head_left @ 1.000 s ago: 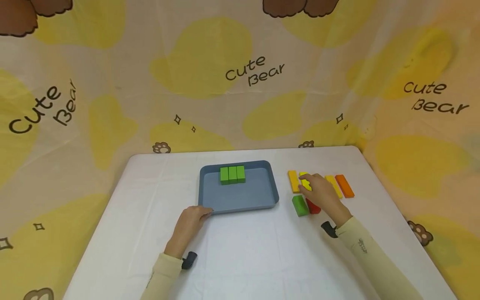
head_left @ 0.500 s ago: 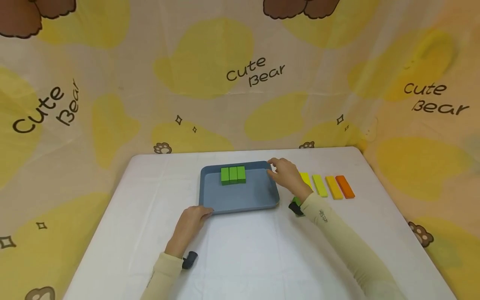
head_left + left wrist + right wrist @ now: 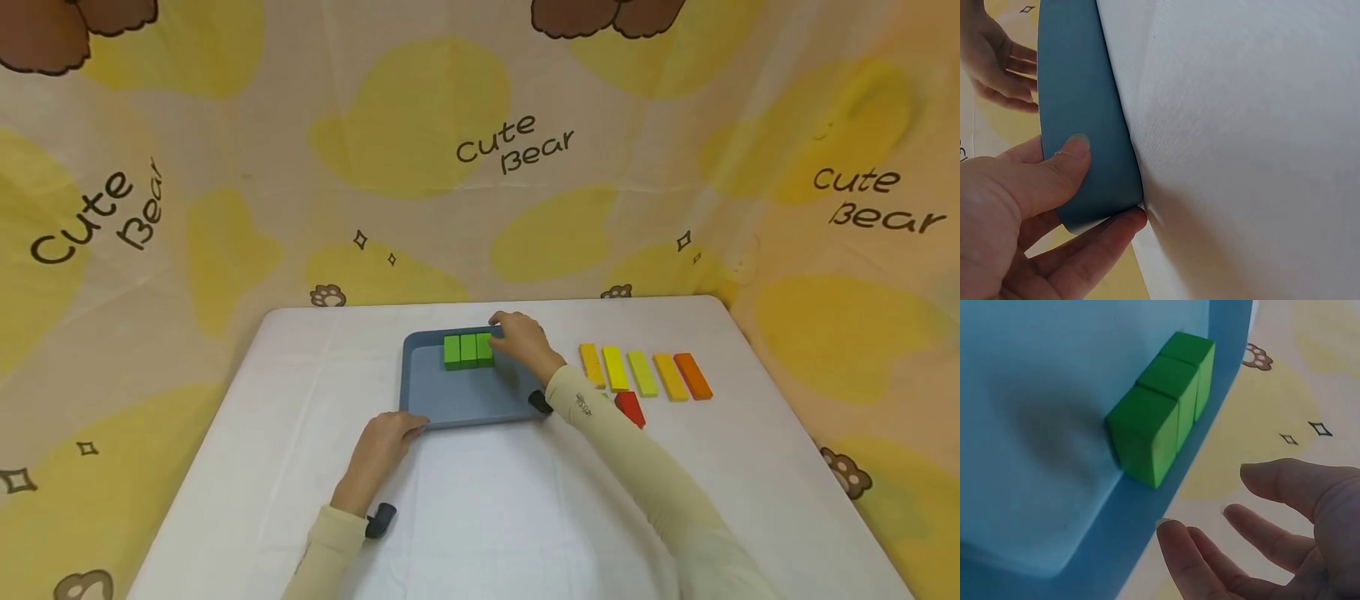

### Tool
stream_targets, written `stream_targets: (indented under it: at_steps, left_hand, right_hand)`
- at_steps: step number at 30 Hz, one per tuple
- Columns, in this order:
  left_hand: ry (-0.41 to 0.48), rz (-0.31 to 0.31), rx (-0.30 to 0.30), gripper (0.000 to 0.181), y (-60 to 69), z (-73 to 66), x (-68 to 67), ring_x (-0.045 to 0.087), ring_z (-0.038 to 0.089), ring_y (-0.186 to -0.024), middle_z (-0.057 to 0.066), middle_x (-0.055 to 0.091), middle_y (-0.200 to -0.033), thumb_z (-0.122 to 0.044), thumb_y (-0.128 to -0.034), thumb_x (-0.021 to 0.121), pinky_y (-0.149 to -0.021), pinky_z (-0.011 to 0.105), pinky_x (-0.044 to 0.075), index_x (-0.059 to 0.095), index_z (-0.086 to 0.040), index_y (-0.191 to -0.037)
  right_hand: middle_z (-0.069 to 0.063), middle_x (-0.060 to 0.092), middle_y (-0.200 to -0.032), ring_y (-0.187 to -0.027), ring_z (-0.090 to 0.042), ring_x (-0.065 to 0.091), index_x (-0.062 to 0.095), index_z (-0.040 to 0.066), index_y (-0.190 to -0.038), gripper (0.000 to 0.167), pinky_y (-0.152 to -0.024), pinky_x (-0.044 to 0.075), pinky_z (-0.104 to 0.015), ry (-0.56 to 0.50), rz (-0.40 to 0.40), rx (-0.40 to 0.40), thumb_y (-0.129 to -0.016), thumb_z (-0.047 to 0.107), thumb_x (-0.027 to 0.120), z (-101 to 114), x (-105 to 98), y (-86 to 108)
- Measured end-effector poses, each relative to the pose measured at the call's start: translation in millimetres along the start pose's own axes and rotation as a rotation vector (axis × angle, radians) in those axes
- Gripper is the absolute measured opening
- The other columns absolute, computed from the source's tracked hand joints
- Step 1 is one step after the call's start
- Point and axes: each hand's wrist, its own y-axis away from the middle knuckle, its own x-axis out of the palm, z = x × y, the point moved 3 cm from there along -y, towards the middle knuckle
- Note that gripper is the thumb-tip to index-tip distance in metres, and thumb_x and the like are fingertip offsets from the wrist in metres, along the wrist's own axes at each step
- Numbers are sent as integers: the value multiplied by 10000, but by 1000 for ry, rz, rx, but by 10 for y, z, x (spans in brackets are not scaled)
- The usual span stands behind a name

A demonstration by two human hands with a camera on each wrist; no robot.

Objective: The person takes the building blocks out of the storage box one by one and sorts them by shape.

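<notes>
In the head view the left hand [image 3: 382,448] holds the near-left corner of a blue-grey tray [image 3: 468,398]. The left wrist view shows its thumb on the outer wall of the tray [image 3: 1079,81] and the fingers under the corner. Three green blocks [image 3: 468,350] stand side by side against the tray's far wall. Over the far right part of the tray is the right hand [image 3: 525,340], beside the rightmost green block. The right wrist view shows the hand [image 3: 1260,531] with parted fingers and nothing between them, near the green blocks [image 3: 1154,406].
Right of the tray lies a row of flat blocks: orange-yellow [image 3: 591,365], yellow [image 3: 615,369], yellow-green [image 3: 642,373], another orange-yellow [image 3: 670,377] and orange [image 3: 693,377]. A red block [image 3: 630,408] lies nearer, with a green one mostly hidden by the right sleeve.
The right hand has moved left from above the loose blocks, past the tray's far right corner, to beside the green blocks. The left hand stays on the tray corner.
</notes>
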Motion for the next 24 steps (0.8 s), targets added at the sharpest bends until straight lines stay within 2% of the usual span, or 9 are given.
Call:
stream_targets:
  at_steps: [4, 11, 18, 24]
  left_hand:
    - [4, 1, -5, 156, -6, 4, -14, 735, 275, -858, 107, 766, -928, -43, -826, 751, -740, 368, 613, 785, -84, -973]
    - [-13, -4, 17, 150, 13, 12, 5, 732, 261, -833, 98, 766, -910, -51, -822, 757, -721, 357, 611, 787, -92, -963]
    - [-31, -25, 35, 145, -8, 13, 18, 731, 243, -815, 86, 767, -894, -51, -819, 759, -710, 341, 610, 787, -92, -956]
    - [-39, -26, 30, 142, -2, 12, 15, 728, 243, -809, 81, 767, -886, -58, -817, 761, -708, 343, 608, 789, -97, -950]
  right_hand:
    - [-130, 666, -1243, -1149, -296, 605, 596, 51, -1306, 411, -980, 522, -438, -14, 23, 21, -924, 193, 647, 65, 86, -97]
    - [-138, 657, -1245, -1069, -270, 601, 597, 61, -1313, 421, -939, 529, -422, -9, 50, 80, -916, 194, 636, 58, 249, -198]
    - [-140, 648, -1252, -1082, -282, 596, 605, 62, -1302, 419, -916, 532, -429, -6, 51, 65, -905, 192, 638, 82, 284, -233]
    - [-158, 644, -1216, -1007, -292, 599, 612, 63, -1293, 424, -835, 542, -428, 26, 68, 69, -891, 192, 650, 106, 350, -242]
